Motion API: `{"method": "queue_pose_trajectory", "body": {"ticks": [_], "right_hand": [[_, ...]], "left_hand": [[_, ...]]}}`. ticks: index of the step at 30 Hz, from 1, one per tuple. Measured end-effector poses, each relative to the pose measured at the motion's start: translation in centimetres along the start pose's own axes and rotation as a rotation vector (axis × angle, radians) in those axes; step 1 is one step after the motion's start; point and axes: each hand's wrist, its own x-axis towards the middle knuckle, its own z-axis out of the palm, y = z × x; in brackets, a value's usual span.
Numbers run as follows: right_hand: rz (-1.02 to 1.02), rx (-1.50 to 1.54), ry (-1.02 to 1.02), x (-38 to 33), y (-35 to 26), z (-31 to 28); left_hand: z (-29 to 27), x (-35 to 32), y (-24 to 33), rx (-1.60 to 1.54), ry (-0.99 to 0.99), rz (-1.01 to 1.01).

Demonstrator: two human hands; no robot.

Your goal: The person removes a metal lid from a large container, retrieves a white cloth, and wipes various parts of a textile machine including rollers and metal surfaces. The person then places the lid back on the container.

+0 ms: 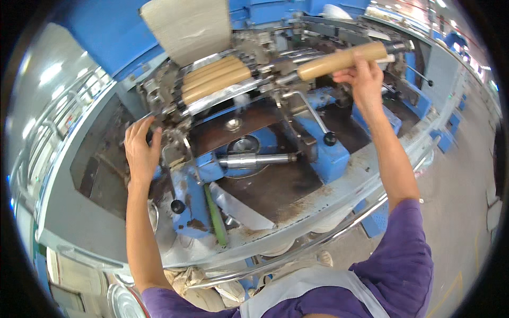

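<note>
My right hand (363,80) is closed on a tan roller (342,61) with metal shaft ends, over the right part of the machine. Its fingers wrap the roller from the near side. At the machine's left, my left hand (141,151) has curled fingers against the metal end bracket (172,119). What lies between its thumb and fingers is mostly hidden. Between my hands sits a set of parallel tan rollers (217,78), with a bare metal roller (225,95) along its near side. A wide cream strip (188,26) rises behind the set.
Two crank levers with black knobs (330,139) (178,206) stick out toward me. A metal shaft (257,160) lies in the recess below the rollers. Nearer are a green strip (214,214) and a pale flat piece (241,206). A metal rail (297,249) runs along the front.
</note>
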Motion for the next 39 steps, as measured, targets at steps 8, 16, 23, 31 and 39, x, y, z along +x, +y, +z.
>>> {"method": "queue_pose_trajectory", "body": {"ticks": [8, 16, 23, 31, 39], "right_hand": [[-0.371, -0.407, -0.293, -0.6, -3.6, 5.4], [-1.155, -1.164, -0.627, -0.6, -0.1, 12.4], [-1.177, -1.025, -0.859, -2.9, 6.5, 17.3], [-1.007, -1.054, -0.997, -2.5, 10.2, 20.3], [-0.983, -1.214, -1.016, -2.7, 11.1, 22.3]], "left_hand": [[6.4, 2.3, -2.8, -0.043, 0.028, 0.019], [6.6, 3.8, -5.2, -0.053, -0.066, 0.054], [7.9, 5.6, -7.1, -0.203, -0.250, -0.284], [8.0, 8.0, -8.6, -0.483, -0.515, -0.308], [7.7, 7.9, -8.9, -0.394, -0.557, -0.392]]}}
